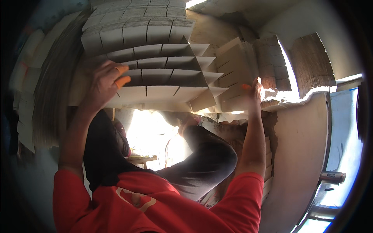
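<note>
Several long slotted cardboard strips point(155, 73) stand on edge in parallel rows in front of me. A slotted cross strip point(202, 77) runs across their right ends. My left hand point(103, 82) is over the left ends of the rows, its orange-covered thumb and finger apart, with nothing visible between them. My right hand point(255, 92), slightly blurred, is at the near end of a leaning stack of slotted cardboard pieces point(229, 73). Its orange-covered thumb is spread from the other fingers; whether it touches the stack I cannot tell.
A tall pile of slotted cardboard point(136, 33) rises behind the rows. More cardboard is stacked at the left point(50, 85), and brownish stacks point(312, 60) stand at the far right. My bent legs point(198, 155) are below the work surface, near a small wooden stool point(142, 159).
</note>
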`<state>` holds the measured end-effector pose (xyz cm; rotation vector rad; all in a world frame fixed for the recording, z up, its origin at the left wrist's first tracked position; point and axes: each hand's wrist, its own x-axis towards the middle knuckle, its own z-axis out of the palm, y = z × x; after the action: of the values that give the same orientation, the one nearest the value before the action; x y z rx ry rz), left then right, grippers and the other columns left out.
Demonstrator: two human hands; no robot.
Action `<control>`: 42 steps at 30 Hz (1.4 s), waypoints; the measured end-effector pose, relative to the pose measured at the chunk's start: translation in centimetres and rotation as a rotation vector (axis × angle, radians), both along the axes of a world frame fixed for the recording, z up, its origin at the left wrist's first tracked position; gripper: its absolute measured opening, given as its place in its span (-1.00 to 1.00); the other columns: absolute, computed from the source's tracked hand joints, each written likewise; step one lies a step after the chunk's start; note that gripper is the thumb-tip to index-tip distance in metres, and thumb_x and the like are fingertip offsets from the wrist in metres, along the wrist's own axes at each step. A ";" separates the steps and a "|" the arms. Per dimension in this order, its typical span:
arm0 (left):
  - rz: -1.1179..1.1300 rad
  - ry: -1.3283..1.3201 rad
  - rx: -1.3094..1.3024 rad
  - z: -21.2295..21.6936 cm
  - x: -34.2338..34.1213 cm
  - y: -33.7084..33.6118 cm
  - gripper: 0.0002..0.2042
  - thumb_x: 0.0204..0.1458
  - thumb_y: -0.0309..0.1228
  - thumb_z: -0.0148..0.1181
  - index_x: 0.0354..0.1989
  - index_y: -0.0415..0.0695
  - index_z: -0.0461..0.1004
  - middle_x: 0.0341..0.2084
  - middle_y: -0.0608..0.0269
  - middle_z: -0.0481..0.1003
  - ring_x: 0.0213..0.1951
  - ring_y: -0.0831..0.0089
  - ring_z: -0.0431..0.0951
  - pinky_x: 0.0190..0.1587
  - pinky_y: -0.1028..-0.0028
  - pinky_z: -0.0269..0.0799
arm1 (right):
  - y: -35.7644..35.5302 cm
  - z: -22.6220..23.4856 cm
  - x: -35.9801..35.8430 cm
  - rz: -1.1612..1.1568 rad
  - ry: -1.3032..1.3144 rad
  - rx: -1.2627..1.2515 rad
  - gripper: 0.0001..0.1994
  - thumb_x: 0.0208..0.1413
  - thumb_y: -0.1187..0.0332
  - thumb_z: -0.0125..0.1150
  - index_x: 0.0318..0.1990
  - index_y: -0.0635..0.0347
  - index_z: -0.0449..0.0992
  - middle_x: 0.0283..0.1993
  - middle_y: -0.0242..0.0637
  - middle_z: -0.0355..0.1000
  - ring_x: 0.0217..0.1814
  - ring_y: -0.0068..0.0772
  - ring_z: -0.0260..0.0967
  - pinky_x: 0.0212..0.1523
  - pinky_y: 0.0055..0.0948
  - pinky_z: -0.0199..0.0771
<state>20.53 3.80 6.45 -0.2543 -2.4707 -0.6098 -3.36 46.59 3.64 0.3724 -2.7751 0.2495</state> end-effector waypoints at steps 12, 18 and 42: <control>-0.042 -0.331 0.061 -5.8 -2.2 4.4 -0.82 -0.17 -0.48 0.30 -0.36 -0.26 0.52 -0.51 0.00 0.50 -0.41 0.13 0.53 -0.35 0.30 0.42 | -2.7 6.4 1.8 -0.198 0.181 -0.106 -0.66 0.16 0.10 0.04 -0.38 0.19 0.54 -0.45 0.02 0.46 -0.41 0.16 0.39 -0.37 -0.04 0.33; -0.076 -0.366 0.069 -6.4 -2.5 5.5 -0.86 -0.16 -0.47 0.29 -0.42 -0.23 0.51 -0.56 0.03 0.49 -0.44 0.13 0.53 -0.40 0.26 0.40 | -8.1 15.0 6.8 0.305 0.165 -0.574 -0.57 0.05 0.41 0.26 0.10 0.22 0.40 -0.23 -0.28 0.55 -0.25 -0.65 0.43 -0.21 -0.59 0.44; -0.094 -0.349 0.113 -5.4 -2.8 5.5 -0.86 -0.17 -0.44 0.28 -0.43 -0.21 0.52 -0.58 0.04 0.50 -0.45 0.12 0.53 -0.40 0.26 0.41 | -13.9 12.3 8.9 0.336 -0.263 -0.364 -0.47 0.00 0.54 0.26 0.18 0.15 0.33 -0.31 -0.41 0.40 -0.37 -0.78 0.25 -0.31 -0.71 0.31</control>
<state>17.76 9.33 1.06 -0.2369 -2.7551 -0.8966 5.58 32.69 15.90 0.7536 -2.8173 0.9286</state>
